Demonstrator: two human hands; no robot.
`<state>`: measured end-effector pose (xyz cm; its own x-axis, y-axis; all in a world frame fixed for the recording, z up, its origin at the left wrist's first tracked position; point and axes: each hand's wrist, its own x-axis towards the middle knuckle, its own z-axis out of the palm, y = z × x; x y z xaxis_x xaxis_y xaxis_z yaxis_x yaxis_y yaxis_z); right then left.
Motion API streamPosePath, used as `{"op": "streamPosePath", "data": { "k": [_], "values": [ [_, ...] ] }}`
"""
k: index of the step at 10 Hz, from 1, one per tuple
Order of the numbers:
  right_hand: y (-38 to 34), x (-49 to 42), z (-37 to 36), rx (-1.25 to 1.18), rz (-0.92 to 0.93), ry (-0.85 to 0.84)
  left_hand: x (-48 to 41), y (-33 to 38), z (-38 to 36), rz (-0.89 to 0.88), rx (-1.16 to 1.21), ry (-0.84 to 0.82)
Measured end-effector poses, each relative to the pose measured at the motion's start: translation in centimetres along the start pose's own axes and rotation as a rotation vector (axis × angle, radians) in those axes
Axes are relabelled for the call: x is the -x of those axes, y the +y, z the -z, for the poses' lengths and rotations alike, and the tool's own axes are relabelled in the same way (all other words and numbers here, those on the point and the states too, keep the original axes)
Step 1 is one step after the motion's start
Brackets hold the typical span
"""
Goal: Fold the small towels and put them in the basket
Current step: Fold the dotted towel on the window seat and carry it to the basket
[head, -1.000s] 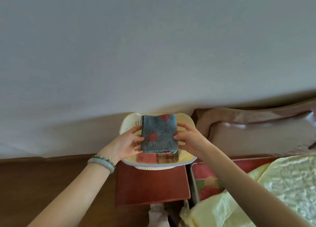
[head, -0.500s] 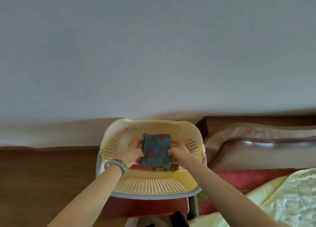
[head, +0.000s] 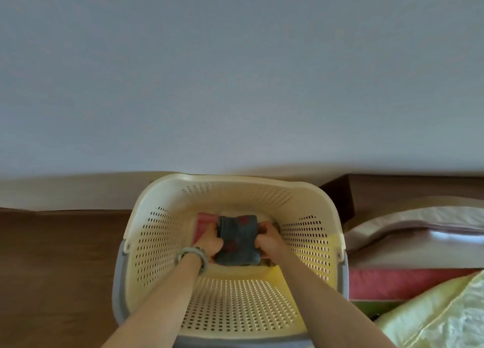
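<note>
Placing step, head view. A folded grey towel (head: 238, 239) with reddish spots is held low inside the cream perforated basket (head: 157, 245), near its floor and toward the far wall. The left hand (head: 210, 244) is clamped on the towel's left edge and the right hand (head: 265, 240) on its right edge, fingers curled around the fold from both sides. A bracelet (head: 190, 256) sits on the left wrist. Under and beside the grey towel lies a pink towel (head: 205, 223), seen at the left; a sliver of further cloth shows at the lower right, too hidden to identify. Whether the grey towel already rests on this stack or hangs just above it cannot be told.

Judgement: the folding of this towel is done, and the step in hand is setting it onto the pile in the basket. The next move calls for lowering it flat, square to the towel beneath, then loosening both hands together and drawing them out sideways and up, so that the fold does not spring open or drag askew. The bedding (head: 432, 319) at the right lies outside the basket.
</note>
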<state>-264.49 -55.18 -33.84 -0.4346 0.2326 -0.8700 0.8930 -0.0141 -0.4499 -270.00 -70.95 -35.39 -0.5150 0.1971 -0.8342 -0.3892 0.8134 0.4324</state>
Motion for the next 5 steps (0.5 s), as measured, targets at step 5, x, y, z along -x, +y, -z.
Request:
{"op": "streamPosePath", "data": {
  "k": [5],
  "values": [
    [2.3, -4.2, -1.5, -0.040, -0.054, 0.045, -3.7, -2.3, -0.1, 0.103, 0.151, -0.043]
  ]
}}
